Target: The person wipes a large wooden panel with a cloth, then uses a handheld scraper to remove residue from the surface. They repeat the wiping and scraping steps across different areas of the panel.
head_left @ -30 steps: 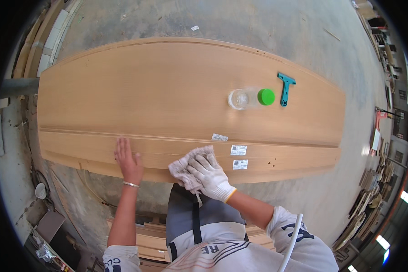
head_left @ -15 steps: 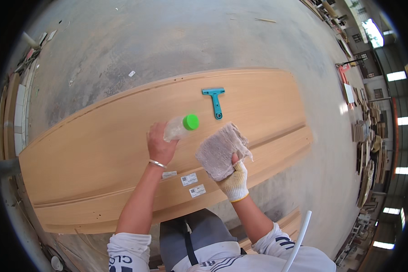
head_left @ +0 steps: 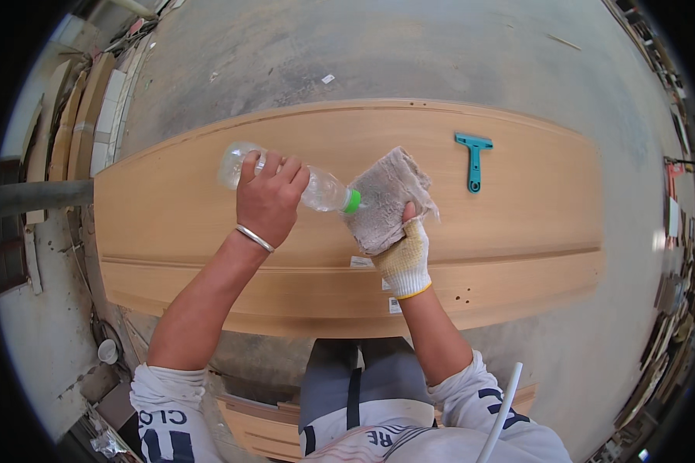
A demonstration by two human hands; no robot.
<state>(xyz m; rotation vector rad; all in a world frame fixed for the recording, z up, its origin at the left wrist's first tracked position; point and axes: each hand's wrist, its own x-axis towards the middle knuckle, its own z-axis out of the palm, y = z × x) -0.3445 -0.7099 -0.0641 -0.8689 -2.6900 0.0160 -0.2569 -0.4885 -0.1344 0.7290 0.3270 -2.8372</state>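
Observation:
My left hand (head_left: 269, 197) is bare and wraps round a clear plastic bottle (head_left: 324, 190). The bottle is tipped over sideways, its green cap (head_left: 352, 201) at the edge of a folded greyish cloth (head_left: 388, 193). In my right hand (head_left: 406, 255), which wears a white and yellow work glove, the cloth is gripped with the thumb on top. Both hands are above a light wood-coloured door panel (head_left: 185, 224). A teal scraper (head_left: 473, 160) lies on the panel to the right of the cloth.
Small white labels (head_left: 361, 262) are stuck near the panel's near side, partly hidden by my glove. Another wooden panel (head_left: 262, 432) lies below by my legs. Boards (head_left: 93, 116) lean at the far left, and stacked timber (head_left: 664, 332) lines the right.
My left hand has tilted the bottle over so its cap meets the cloth. The view has swung left, so the scraper appears farther right. My right hand still grips the cloth.

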